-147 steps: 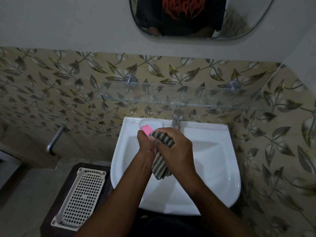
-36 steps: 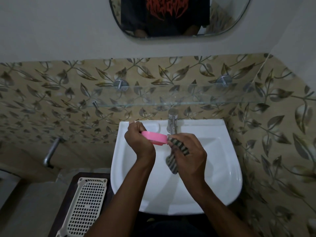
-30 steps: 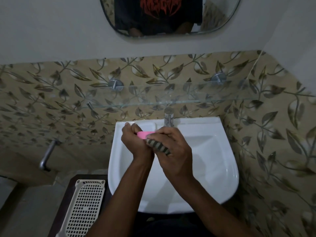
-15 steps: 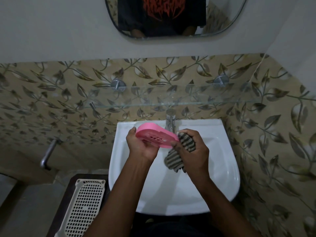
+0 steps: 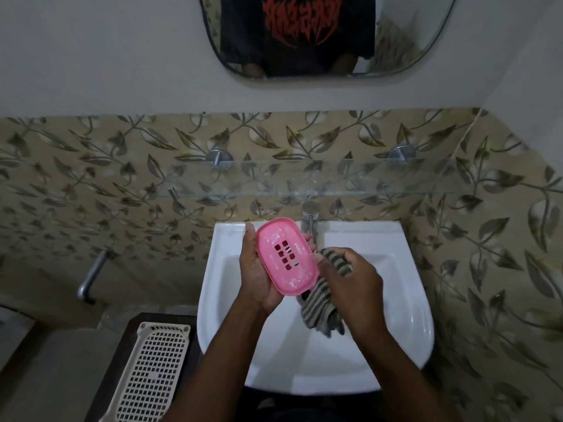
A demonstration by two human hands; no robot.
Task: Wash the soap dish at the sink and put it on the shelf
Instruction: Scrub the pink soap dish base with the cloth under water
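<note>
Left hand (image 5: 257,269): cupped under the dish, palm and curled fingers wrapped round its left and lower edge, thumb near the top corner; closed on it firmly enough to carry it.
Right hand (image 5: 350,280): fist closed on the cloth, knuckles up, just right of the dish and close to its rim.
Dish (image 5: 286,255): pink, oval, held over the left half of the sink, tilted so its slotted face looks up at the camera; pale smears show along the rim and lower end.
Cloth (image 5: 320,312): striped, bunched in the fist, a tail hanging below into the basin.
Sink (image 5: 396,300): white, dry-looking; no stream visible from the tap (image 5: 309,219).
Shelf (image 5: 335,181): glass, on two metal pegs, above and behind the tap, nothing on it that I can see.
Beside the sink: a cream perforated basket (image 5: 149,373) on a dark stand, well apart from the hands.
Stage, as I judge it: wiping, dish not yet on the shelf.
Risk, slip: wet smooth plastic held from one side could slide out and drop into the basin.
Risk, residue: the smears may remain if wiping stops now.
Risk, shelf: glass is slick and hard to see; a dish set near its front edge could slide off.
</note>
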